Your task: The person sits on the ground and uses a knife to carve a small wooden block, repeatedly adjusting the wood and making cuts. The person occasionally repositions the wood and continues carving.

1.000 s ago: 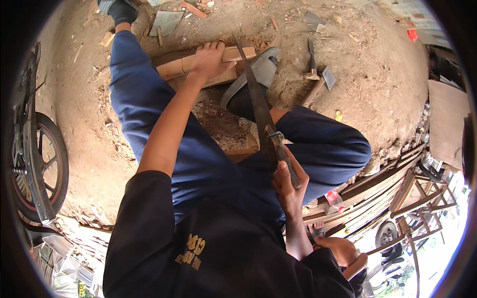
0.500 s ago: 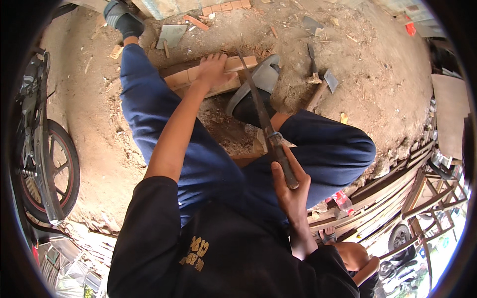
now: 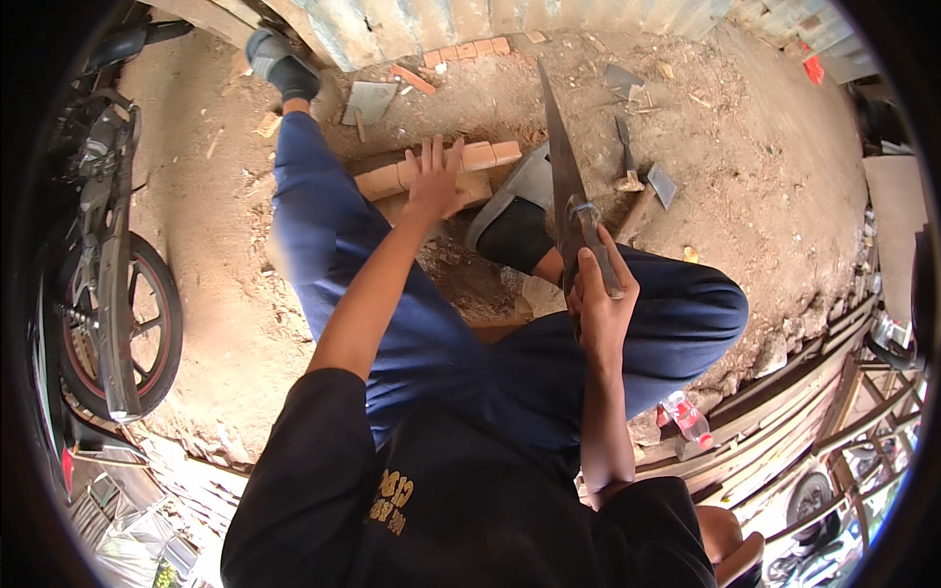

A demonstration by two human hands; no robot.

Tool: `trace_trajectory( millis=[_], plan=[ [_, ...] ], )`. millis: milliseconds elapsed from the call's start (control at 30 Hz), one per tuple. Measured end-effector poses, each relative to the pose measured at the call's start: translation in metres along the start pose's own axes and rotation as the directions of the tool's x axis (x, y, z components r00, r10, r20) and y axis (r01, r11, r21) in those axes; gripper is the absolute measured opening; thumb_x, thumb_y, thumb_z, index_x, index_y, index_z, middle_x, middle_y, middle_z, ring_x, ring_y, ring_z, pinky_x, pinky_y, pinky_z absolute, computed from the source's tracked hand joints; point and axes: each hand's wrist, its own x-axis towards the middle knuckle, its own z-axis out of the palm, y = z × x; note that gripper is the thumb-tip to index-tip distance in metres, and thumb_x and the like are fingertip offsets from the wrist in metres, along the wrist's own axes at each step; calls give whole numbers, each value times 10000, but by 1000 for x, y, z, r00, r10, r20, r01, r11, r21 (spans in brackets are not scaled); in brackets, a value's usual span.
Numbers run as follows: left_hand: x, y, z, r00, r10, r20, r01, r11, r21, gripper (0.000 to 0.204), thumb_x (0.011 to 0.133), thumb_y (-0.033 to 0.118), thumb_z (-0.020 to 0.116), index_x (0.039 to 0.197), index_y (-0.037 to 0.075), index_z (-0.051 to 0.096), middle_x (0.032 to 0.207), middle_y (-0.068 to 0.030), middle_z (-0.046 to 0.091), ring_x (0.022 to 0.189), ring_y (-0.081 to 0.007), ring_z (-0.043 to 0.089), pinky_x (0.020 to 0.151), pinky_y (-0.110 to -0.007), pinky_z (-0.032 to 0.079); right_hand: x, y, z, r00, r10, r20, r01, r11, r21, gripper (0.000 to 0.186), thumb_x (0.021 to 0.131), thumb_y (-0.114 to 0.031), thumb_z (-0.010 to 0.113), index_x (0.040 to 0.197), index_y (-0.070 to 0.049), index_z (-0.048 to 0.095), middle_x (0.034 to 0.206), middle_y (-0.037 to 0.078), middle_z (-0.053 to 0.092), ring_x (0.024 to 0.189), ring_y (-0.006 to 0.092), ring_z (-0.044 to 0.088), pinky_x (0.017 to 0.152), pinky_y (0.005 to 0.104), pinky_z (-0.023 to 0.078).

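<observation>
My left hand (image 3: pixel 434 183) lies over a pale wooden bar (image 3: pixel 480 156), its fingers stretched out and spread. Several cut lines cross the bar, which rests on another wooden block (image 3: pixel 474 187) between my feet. In my right hand (image 3: pixel 606 299) is a handsaw (image 3: pixel 563 162), gripped by its dark handle. Its blade points away from me, beside my right shoe (image 3: pixel 520 191) and off to the right of the bar's end. Some binding shows where the blade meets the handle.
To the right lie a chisel-like tool (image 3: pixel 624 145) and a wooden-handled tool with a flat metal head (image 3: pixel 662 184). Broken bricks (image 3: pixel 466 51) line the corrugated wall. A motorcycle (image 3: pixel 123 314) stands left; a plastic bottle (image 3: pixel 689 421) and stacked planks (image 3: pixel 774 416) are lower right.
The saw has moved right, away from the bar's end, and its blade has turned to show its flat side. My left hand's fingers have spread. The whole view has shifted a little.
</observation>
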Motion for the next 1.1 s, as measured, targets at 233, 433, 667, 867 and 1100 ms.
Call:
trace_trajectory(
  millis=[233,433,667,867,1100],
  plan=[
    [-26,-4,-21,986,-5,166,12,999,-37,1080,821,495,723,1621,205,58,1678,-149,53,1547,-343,60,1191,-653,111,0,14,-12,995,69,72,-77,990,118,482,969,-112,615,1402,68,506,589,-37,465,429,34,400,386,216,330],
    [-17,3,-35,972,-64,225,78,996,-52,1014,828,466,720,1617,219,133,1677,-125,107,1541,-343,117,1206,-602,180,-6,29,-24,995,-32,93,22,995,102,531,938,-143,645,1386,108,509,819,65,699,644,50,547,575,210,436],
    [-19,10,-45,975,-59,214,52,998,36,906,839,450,701,1577,193,244,1632,-152,214,1496,-359,240,1180,-599,245,-12,25,-24,996,-4,92,-6,994,110,520,939,-138,648,1381,103,518,792,41,673,649,49,548,578,206,436],
    [-25,33,-65,981,72,182,-69,997,-23,506,857,402,678,1261,104,621,1188,-197,661,1139,-357,624,977,-521,471,-20,11,-18,993,39,107,-62,975,214,523,941,-127,653,1398,81,508,723,24,627,511,28,453,440,199,331],
    [-62,99,-33,956,247,-161,-287,901,-326,308,879,332,662,1059,84,696,954,-170,709,908,-357,693,801,-470,549,-18,8,-20,998,-11,68,2,991,131,496,960,-112,616,1410,63,504,610,-35,468,444,33,384,402,218,318]
  ],
)
